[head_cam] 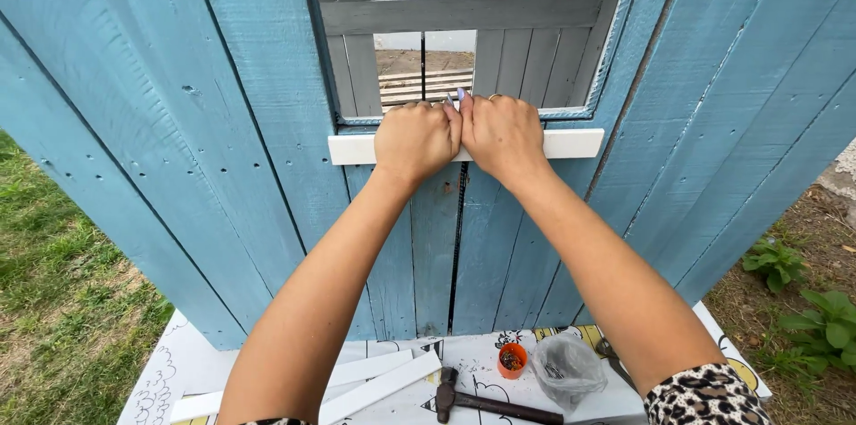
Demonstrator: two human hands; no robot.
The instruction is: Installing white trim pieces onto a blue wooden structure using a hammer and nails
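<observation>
- The blue plank wall [178, 122] fills most of the view; its paint is rough and has small nail holes.
- A window opening [464, 33] is cut in the wall, and through it grey boards show.
- Just under the opening, a white strip [571, 143] lies flat against the wall.
- The left hand [415, 138] and the right hand [501, 132] press side by side on the strip's middle, fingers curled over its top edge, thumbs touching.
- At the foot of the wall lies a printed sheet [178, 363] with more white slats [379, 382], a hammer [486, 403], a small orange cup [512, 360] and a clear bag [569, 370].
- Grass [53, 300] lies left of the wall, and green plants [820, 318] right of it.
</observation>
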